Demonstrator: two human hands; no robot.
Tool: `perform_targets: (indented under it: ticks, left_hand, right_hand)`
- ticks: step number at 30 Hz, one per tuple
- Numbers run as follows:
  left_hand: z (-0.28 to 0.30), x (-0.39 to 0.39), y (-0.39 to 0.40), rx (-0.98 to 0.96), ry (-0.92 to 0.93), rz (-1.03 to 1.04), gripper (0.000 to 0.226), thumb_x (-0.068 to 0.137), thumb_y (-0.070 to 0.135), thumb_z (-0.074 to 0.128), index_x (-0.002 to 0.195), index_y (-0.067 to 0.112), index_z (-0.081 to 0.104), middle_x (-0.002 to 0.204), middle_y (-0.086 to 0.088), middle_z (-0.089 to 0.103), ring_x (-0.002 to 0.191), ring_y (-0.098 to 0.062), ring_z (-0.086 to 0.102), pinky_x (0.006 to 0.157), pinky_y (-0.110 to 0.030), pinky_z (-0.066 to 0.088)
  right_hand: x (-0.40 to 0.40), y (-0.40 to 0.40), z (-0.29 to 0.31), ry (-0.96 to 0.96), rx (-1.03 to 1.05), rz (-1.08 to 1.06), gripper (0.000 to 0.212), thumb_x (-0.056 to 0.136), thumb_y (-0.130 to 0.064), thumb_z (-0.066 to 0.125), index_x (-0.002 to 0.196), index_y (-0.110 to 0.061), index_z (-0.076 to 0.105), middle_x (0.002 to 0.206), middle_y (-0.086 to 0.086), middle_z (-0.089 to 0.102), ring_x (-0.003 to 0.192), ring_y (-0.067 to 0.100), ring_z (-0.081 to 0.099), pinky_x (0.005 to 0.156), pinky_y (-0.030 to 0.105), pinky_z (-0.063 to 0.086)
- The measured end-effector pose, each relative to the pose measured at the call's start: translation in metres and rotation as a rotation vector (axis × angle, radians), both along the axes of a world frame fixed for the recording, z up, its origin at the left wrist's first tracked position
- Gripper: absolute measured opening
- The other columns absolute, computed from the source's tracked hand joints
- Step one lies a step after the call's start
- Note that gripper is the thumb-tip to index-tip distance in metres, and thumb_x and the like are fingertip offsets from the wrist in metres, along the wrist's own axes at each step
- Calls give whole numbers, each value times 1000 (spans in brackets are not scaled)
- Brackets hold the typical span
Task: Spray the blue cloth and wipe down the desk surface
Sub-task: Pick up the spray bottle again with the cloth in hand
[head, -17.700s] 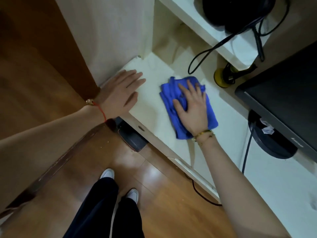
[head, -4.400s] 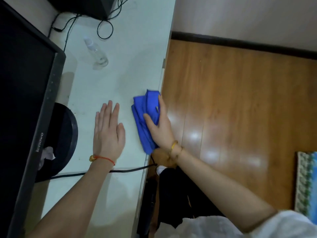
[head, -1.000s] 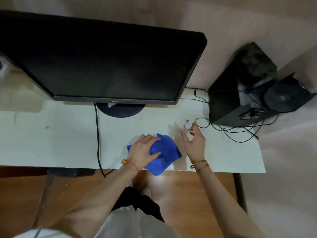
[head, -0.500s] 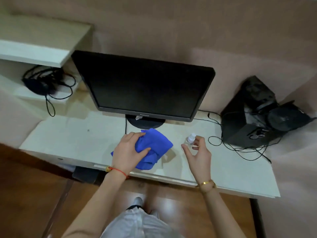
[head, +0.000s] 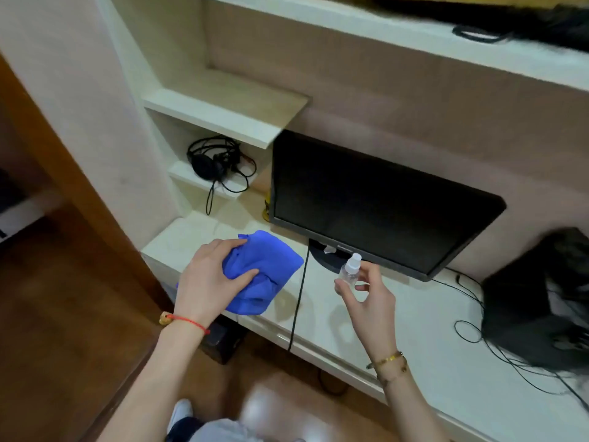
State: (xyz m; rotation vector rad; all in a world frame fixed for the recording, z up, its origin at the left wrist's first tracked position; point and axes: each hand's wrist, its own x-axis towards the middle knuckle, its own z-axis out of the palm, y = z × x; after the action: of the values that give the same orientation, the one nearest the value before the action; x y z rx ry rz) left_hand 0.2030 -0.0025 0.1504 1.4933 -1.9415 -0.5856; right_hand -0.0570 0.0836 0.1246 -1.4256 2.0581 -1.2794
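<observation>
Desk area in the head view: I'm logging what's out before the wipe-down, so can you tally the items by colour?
Blue: 1, the crumpled blue cloth gripped by the left hand.
Clear: 1, the small clear plastic spray bottle held by the right hand.
Black: 3, the flat black monitor, black headphones, and a blurred black speaker.
Total: 5.

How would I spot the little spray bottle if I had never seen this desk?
Find the big black monitor on the white desk. Just below its bottom edge, the right hand holds the spray bottle in its fingertips. It is small, clear and white-capped, unlike the blue cloth beside it.
</observation>
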Motion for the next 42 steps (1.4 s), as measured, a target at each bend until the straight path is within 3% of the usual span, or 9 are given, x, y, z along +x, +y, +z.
perform_targets:
  ticks: [2, 6, 10, 14, 18, 27, 32, 37, 42]
  left_hand:
    - [13, 26, -16, -26, 30, 15, 48, 80, 38, 79, 124, 30, 63, 108, 13, 64, 104, -14, 58, 83, -28, 44]
    - [48, 83, -64, -90, 77, -4, 49, 78, 37, 81, 123, 31, 64, 114, 12, 67, 105, -12, 61, 85, -23, 42]
    - [89, 129, -123, -178, 123, -58, 48, 76, 45, 79, 121, 33, 65, 114, 14, 68, 104, -10, 63, 92, -28, 50]
    - [125, 156, -188, -200, 161, -119, 45, 76, 36, 83, 118, 34, 67, 114, 16, 69, 105, -7, 63, 87, -4, 40]
    - [154, 163, -246, -232, 181, -174, 45, 76, 39, 83, 118, 34, 67, 117, 14, 70, 107, -12, 65, 94, -29, 50]
    - [168, 115, -332, -246, 189, -193, 51, 73, 39, 85, 118, 21, 70, 116, -3, 71, 107, -27, 66, 91, -33, 50]
    - [159, 82, -367, -162, 180, -162, 55, 73, 42, 85, 121, 21, 70, 113, -8, 74, 109, -30, 67, 94, -37, 53]
    - [155, 57, -389, -150, 91, -179, 33, 84, 36, 74, 113, 22, 71, 106, -7, 75, 99, -32, 68, 76, -28, 48]
    - [144, 48, -406, -77, 70, -200, 36, 86, 40, 72, 117, 22, 69, 111, -3, 73, 102, -28, 68, 80, -25, 45]
  right_hand:
    - [25, -19, 7, 5, -27, 24, 34, 86, -28, 76, 111, -33, 53, 101, -21, 64, 93, -2, 59, 75, 3, 41]
    - [81, -66, 29, 5, -113, 13, 33, 85, -25, 77, 109, -30, 56, 98, -12, 69, 90, 8, 65, 78, 19, 51]
    - [137, -114, 67, 15, -224, 16, 31, 85, -21, 77, 108, -28, 58, 96, -15, 68, 88, 4, 65, 76, 9, 47]
    - [177, -159, 111, 33, -309, 4, 29, 85, -18, 77, 108, -24, 59, 96, -17, 69, 89, 2, 65, 77, 7, 45]
    - [194, -201, 152, 87, -373, -74, 29, 84, -21, 77, 107, -23, 59, 93, -14, 68, 83, 3, 64, 72, 9, 45]
    - [170, -300, 189, 218, -235, -193, 33, 85, -32, 77, 98, -8, 59, 87, 4, 68, 79, 20, 64, 71, 33, 49]
    - [147, -343, 189, 169, -159, -188, 22, 88, -23, 73, 94, -15, 53, 87, 8, 69, 80, 24, 65, 64, 28, 43]
    - [128, -369, 188, 129, -135, -163, 21, 92, -24, 69, 100, -12, 55, 86, 2, 64, 77, 21, 61, 65, 26, 41]
    - [114, -381, 183, 141, -102, -156, 17, 94, -26, 66, 98, -16, 53, 77, -7, 60, 66, 2, 53, 53, 10, 36]
